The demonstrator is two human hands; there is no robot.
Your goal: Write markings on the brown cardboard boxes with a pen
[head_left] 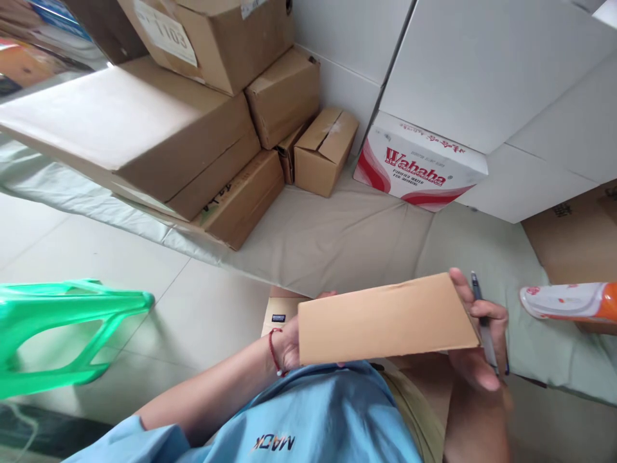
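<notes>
A plain brown cardboard box point(385, 321) is held level in front of my body. My left hand point(288, 344), with a red string bracelet at the wrist, grips its left end from behind and below; most of those fingers are hidden by the box. At the box's right end is my right hand point(482, 334), touching that end. A pen point(486, 328) is held between the fingers of the same hand, roughly upright. Behind my left hand shows part of another carton point(272, 312) with a small dark label.
Several cardboard boxes point(202, 122) are stacked on the cloth-covered surface point(337, 231) ahead. A small carton point(325, 151) and a red-and-white Wahaha box point(419, 164) stand against white panels. An orange-and-white packet point(569, 301) lies right. A green plastic stool point(62, 334) stands left.
</notes>
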